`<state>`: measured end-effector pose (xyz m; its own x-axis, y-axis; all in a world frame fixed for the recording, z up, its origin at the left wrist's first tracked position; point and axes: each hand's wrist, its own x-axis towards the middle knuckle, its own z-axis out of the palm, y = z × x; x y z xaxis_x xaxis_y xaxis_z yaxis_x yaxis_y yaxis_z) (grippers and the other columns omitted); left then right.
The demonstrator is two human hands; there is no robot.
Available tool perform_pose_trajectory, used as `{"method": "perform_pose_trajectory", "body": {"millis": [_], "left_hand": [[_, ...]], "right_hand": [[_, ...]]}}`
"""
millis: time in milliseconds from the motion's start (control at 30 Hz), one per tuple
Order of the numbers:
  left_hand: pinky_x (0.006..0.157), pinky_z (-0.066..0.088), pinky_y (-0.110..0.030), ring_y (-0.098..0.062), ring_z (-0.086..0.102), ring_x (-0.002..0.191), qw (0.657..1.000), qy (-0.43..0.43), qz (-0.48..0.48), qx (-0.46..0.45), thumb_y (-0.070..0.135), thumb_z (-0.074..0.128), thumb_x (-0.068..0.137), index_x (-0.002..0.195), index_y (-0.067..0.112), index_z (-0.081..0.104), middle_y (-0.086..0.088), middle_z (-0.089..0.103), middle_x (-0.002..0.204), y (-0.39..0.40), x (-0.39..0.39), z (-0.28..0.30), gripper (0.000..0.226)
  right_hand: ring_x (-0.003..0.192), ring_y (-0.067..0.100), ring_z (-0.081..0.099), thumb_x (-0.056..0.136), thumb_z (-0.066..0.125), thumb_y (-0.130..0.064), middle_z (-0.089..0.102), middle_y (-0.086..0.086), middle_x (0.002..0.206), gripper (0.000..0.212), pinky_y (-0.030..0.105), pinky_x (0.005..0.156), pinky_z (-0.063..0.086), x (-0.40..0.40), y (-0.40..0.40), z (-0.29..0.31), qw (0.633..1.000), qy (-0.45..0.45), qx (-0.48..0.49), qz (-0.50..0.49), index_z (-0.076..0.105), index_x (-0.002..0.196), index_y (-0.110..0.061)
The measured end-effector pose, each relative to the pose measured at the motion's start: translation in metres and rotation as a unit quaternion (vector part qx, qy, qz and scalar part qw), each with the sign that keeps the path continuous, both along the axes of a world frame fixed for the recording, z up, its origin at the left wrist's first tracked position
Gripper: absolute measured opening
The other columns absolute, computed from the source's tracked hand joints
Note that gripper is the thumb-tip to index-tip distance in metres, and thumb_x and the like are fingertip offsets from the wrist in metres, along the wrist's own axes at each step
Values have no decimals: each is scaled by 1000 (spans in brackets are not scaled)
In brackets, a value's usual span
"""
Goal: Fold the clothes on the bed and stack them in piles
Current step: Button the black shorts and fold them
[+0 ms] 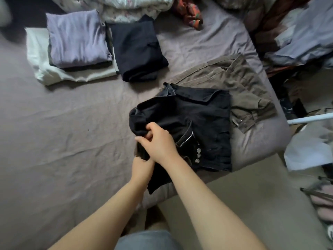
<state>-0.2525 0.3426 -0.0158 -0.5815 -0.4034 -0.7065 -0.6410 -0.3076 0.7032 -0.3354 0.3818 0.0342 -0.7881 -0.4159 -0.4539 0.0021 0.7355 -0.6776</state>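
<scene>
Both hands are bunched on the black jacket (189, 127), which lies on top of the brown trousers (239, 83) near the bed's (72, 132) edge. The right hand (158, 139) has its fingers curled into the left side's fabric; the left hand (142, 168) grips the hem just below. Best bet: pull that side flat across before creasing, then move it toward the folded purple top (77, 38).

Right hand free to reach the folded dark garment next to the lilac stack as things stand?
Probably not yet. The right hand has its grip on the black denim garment, as does the left hand. Past that, the bed sheet toward the folded dark garment lies open.
</scene>
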Motion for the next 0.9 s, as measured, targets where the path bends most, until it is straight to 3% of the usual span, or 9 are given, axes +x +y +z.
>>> {"method": "perform_pose_trajectory", "body": {"millis": [133,233,333,433,533,633,700,800,900], "left_hand": [[66,51,-20,-16,64,96,995,-17,82,-59,12,61,91,132,11,45,-9,65,112,-60,49,-2,44],[49,42,-9,-9,58,77,987,-44,85,-128,8,52,95,121,1,50,-6,63,91,-105,76,-2,27],[47,40,-9,-14,56,74,979,-68,130,-139,10,42,100,118,1,51,-2,56,81,-151,100,-6,22],[60,44,-28,-22,57,79,966,-100,220,-89,9,40,100,116,2,50,-6,57,82,-195,135,-16,20],[70,49,-38,-29,61,94,954,-138,240,-118,14,53,94,114,6,55,-10,64,95,-227,176,-32,22],[93,45,-42,-30,56,116,943,-164,246,-150,21,65,89,135,10,46,-13,57,128,-244,207,-46,51],[104,37,-40,-32,46,128,931,-203,245,-181,22,68,88,146,10,30,-15,45,143,-249,218,-54,70],[104,32,-46,-37,41,125,894,-267,151,-328,26,67,85,148,16,27,-16,42,139,-240,221,-57,76],[100,36,-45,-32,45,117,897,-169,19,-408,47,59,84,138,11,45,-12,45,127,-208,214,-62,66]], "right_hand": [[101,31,60,86,67,-30,69,7,99,35,36,85,44,42,-72,-13,997,-36,-31,67,55,114,-13],[103,33,59,89,64,-27,68,12,105,34,37,86,44,72,-133,-18,990,-54,-43,123,53,117,-12],[104,33,58,89,64,-24,66,14,108,35,39,88,46,102,-190,-26,982,-69,-61,162,52,119,-10],[103,32,59,89,65,-21,65,14,109,35,41,90,47,134,-236,-35,973,-94,-74,197,52,120,-10],[106,27,59,86,67,-14,66,10,110,45,39,95,45,161,-259,-49,960,-135,-81,230,51,128,-12],[109,22,57,85,66,-14,63,3,115,61,37,97,44,174,-246,-63,953,-117,-70,270,41,140,-20],[111,18,54,88,63,-20,60,-1,118,56,33,98,43,174,-217,-72,965,-54,-40,252,42,140,-22],[116,15,50,90,62,-29,57,-3,122,48,28,97,41,171,-154,-89,973,50,17,225,49,135,-19],[122,19,48,84,69,-35,53,0,129,57,31,102,40,175,-103,-109,953,71,87,282,51,134,-15]]}}
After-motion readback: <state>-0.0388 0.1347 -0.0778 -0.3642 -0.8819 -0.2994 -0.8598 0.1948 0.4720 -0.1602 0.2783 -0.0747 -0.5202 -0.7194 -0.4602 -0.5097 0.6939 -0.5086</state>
